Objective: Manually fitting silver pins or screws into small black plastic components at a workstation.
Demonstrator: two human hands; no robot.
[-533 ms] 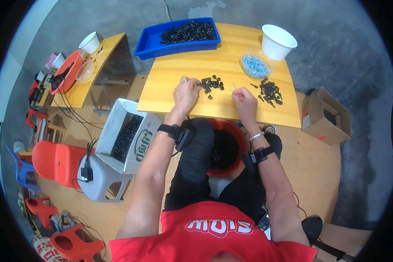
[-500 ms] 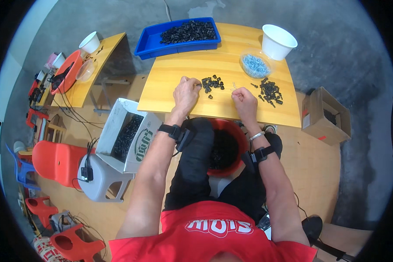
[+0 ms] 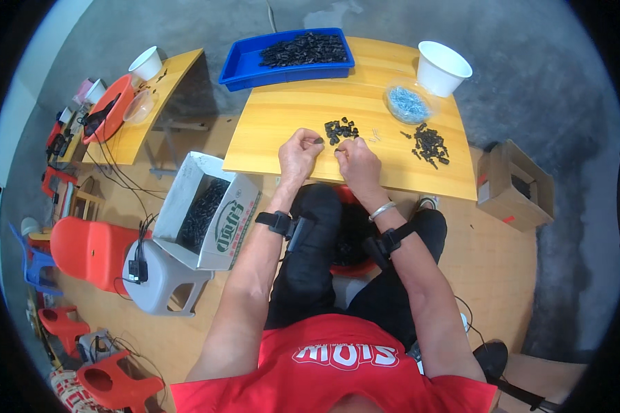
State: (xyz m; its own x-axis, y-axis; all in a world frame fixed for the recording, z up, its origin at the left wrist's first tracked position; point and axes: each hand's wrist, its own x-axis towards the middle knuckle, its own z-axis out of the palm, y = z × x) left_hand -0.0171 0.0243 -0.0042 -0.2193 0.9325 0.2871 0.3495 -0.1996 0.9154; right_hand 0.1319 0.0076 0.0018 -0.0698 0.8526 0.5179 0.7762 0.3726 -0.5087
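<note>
My left hand is closed in a pinch over the near part of the yellow table, gripping a small black plastic part. Close beside it, my right hand is also closed, fingertips together; whatever they hold is too small and hidden to name. Just beyond both hands lies a loose cluster of small black plastic pieces. A few thin silvery screws rest to the right of that cluster. Farther right is a pile of longer black parts.
A clear bowl of silvery-blue screws stands near a white tub. At the back left, a blue tray holds many black parts. Below the table are a red tub between my legs, a white carton and a brown carton.
My right hand has moved left from beside the loose screws to the black cluster, close to my left hand. My left hand still pinches at the cluster's left side.
</note>
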